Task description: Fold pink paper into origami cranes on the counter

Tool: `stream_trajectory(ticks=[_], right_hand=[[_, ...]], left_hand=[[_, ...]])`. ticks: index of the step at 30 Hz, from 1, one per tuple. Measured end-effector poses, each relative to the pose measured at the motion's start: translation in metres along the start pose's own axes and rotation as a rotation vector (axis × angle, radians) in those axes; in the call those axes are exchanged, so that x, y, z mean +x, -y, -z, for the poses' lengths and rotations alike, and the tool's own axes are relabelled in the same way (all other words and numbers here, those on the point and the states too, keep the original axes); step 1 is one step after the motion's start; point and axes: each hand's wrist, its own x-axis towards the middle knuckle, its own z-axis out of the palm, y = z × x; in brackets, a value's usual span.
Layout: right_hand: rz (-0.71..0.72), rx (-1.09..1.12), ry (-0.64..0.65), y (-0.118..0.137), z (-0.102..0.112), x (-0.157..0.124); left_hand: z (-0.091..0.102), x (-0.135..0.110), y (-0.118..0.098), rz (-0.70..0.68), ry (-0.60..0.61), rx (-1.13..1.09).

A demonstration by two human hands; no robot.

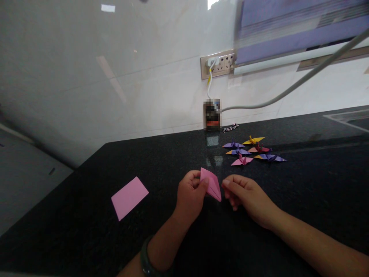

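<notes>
A folded piece of pink origami paper [212, 185], kite-like in outline with a crease down its middle, is pinched in my left hand [190, 194]. The thumb lies on top of it and the fingers are underneath, partly hidden. Just right of the paper's edge, my right hand [248, 196] has its fingers curled and the thumb against the index finger. Nothing shows in that hand, and it appears slightly apart from the paper. On the counter to the left lies a flat pink sheet [129, 198].
Several folded paper cranes, among them a pink crane [242, 160] and a yellow crane [253, 141], sit on the black counter [95, 173] beyond my right hand. A blurred-out box [212, 115] stands against the wall under a socket panel [225, 63]. A grey cable [268, 103] runs rightward.
</notes>
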Motion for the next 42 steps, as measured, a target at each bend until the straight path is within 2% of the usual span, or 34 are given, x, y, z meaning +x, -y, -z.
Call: stream_trajectory(ticks=[3, 6, 14, 21, 27, 33, 38, 42], right_hand=[[-0.027, 0.188, 0.023, 0.0016, 0.0003, 0.0024], [-0.070, 0.223, 0.090, -0.0007, -0.0016, 0.0027], [-0.066, 0.158, 0.081, -0.0021, -0.0027, 0.0009], [-0.031, 0.129, 0.111, -0.0056, -0.0009, 0.0023], [-0.027, 0.095, 0.135, -0.0047, 0.0004, 0.0027], [-0.006, 0.051, 0.161, -0.0056, 0.0006, 0.0027], [0.016, -0.054, 0.168, -0.0034, -0.0001, 0.0019], [0.003, -0.056, 0.170, -0.0025, -0.0003, 0.0025]], left_hand=[[-0.0043, -0.0019, -0.0013, 0.076, 0.129, -0.166], [-0.0075, -0.0040, -0.0021, 0.104, 0.192, -0.184], [-0.0069, -0.0041, -0.0017, 0.082, 0.117, -0.104], [-0.0064, -0.0041, -0.0011, 0.099, 0.113, -0.077], [-0.0034, -0.0031, -0.0019, 0.017, 0.081, -0.117], [-0.0014, -0.0022, -0.0055, 0.011, 0.074, -0.041], [0.0004, -0.0011, -0.0008, -0.020, 0.056, 0.062], [0.0014, -0.0002, 0.0022, -0.017, 0.061, 0.075]])
